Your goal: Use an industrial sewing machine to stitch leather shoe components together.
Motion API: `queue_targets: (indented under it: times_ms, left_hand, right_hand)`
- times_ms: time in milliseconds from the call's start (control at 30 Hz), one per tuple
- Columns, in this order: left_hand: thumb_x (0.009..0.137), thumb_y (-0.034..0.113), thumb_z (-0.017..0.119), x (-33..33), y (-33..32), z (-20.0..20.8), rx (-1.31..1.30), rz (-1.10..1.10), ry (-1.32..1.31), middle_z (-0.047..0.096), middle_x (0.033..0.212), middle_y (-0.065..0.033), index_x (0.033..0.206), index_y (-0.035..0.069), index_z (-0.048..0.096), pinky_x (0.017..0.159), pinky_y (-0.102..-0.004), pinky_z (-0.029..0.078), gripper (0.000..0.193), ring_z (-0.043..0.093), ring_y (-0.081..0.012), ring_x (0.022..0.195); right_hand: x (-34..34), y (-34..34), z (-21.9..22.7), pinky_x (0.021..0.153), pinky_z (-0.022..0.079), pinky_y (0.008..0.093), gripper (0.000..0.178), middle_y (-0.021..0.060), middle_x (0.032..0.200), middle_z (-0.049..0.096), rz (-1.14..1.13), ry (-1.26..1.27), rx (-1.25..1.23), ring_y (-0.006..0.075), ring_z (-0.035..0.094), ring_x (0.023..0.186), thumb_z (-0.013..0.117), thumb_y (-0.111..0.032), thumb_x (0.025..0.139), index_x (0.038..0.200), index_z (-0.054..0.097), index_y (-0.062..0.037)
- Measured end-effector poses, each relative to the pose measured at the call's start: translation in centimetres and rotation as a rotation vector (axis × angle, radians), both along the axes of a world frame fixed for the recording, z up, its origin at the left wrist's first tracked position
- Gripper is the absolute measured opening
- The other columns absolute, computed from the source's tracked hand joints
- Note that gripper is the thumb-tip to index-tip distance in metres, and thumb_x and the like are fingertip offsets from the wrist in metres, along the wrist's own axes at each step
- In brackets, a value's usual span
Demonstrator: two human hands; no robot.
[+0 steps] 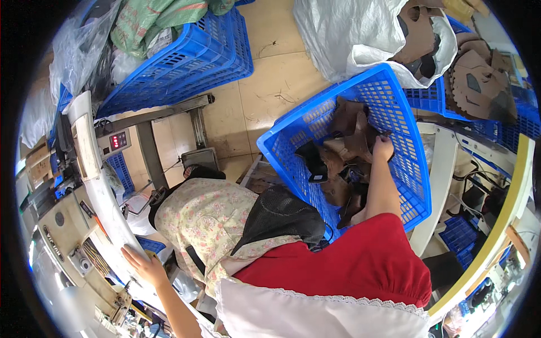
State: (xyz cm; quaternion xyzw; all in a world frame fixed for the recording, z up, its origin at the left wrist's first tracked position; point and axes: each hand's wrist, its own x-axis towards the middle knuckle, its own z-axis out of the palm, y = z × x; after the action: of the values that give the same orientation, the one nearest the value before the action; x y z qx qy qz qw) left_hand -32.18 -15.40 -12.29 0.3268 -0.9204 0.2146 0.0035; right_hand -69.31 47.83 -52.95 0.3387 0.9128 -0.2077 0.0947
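My right hand (pixel 383 147) reaches down into a blue plastic basket (pixel 417 188) on the right, its fingers closed at the edge of a brown leather piece (pixel 360 139). Several brown and dark cut pieces lie loose in the basket, among them a black piece (pixel 311 160) near its left wall. My left hand (pixel 145 267) rests on the edge of a white worktable (pixel 110 217), fingers stretched out and holding nothing. A small yellowish thing (pixel 151 254) shows beside its fingers.
Blue crates (pixel 186 67) stand at the far left under a green sack (pixel 152 25). A white woven sack (pixel 332 42) with brown cut pieces stands beyond the basket; more brown pieces (pixel 479 79) are piled at the far right. A small control box (pixel 115 141) hangs beside the left table.
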Motion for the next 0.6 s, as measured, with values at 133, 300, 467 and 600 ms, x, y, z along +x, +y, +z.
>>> queue_targets:
  times_ms: [133, 300, 467, 600]
  left_hand:
    - [0.074, -0.007, 0.055, 0.3, 0.0, -0.3, 0.011, -0.038, 0.061, 0.035, 0.155, -0.0216, 0.151, 0.003, 0.033, 0.114, -0.0492, 0.036, 0.080, 0.037, -0.0413, 0.140]
    - [0.075, -0.007, 0.055, 0.0, 0.4, 0.2, 0.040, 0.012, 0.042, 0.034, 0.155, -0.0217, 0.151, 0.005, 0.034, 0.114, -0.0502, 0.035, 0.080, 0.036, -0.0415, 0.141]
    - [0.078, 0.007, 0.074, -3.9, 2.1, 2.3, 0.097, -0.159, 0.242, 0.030, 0.155, -0.0262, 0.150, 0.005, 0.037, 0.115, -0.0552, 0.028, 0.081, 0.030, -0.0473, 0.141]
    - [0.088, 0.018, 0.070, -8.1, 4.8, 5.6, 0.699, -0.110, 0.594, 0.023, 0.162, -0.0185, 0.150, 0.005, 0.038, 0.121, -0.0461, 0.018, 0.071, 0.021, -0.0339, 0.150]
  right_hand:
    - [2.7, -2.5, 8.1, 0.079, 0.053, 0.0336, 0.019, 0.0124, 0.090, 0.073, 0.068, 0.355, -0.055, 0.0234, 0.069, 0.083, 0.071, -0.015, 0.083, 0.099, 0.074, -0.0047]
    - [2.1, -9.4, 21.9, 0.078, 0.049, 0.0254, 0.013, 0.0032, 0.093, 0.068, 0.113, 0.698, -0.651, 0.0114, 0.061, 0.084, 0.070, 0.001, 0.079, 0.091, 0.070, -0.0026]
    - [-1.3, -18.5, 36.0, 0.074, 0.044, 0.0249, 0.015, 0.0095, 0.096, 0.065, 0.453, 0.647, -1.299, 0.0134, 0.058, 0.083, 0.064, 0.011, 0.067, 0.077, 0.065, 0.0001]
    - [-3.3, -29.1, 44.1, 0.075, 0.044, 0.0309, 0.013, 0.0111, 0.091, 0.065, 0.932, 0.449, -1.638, 0.0203, 0.058, 0.083, 0.061, 0.006, 0.060, 0.072, 0.063, -0.0006]
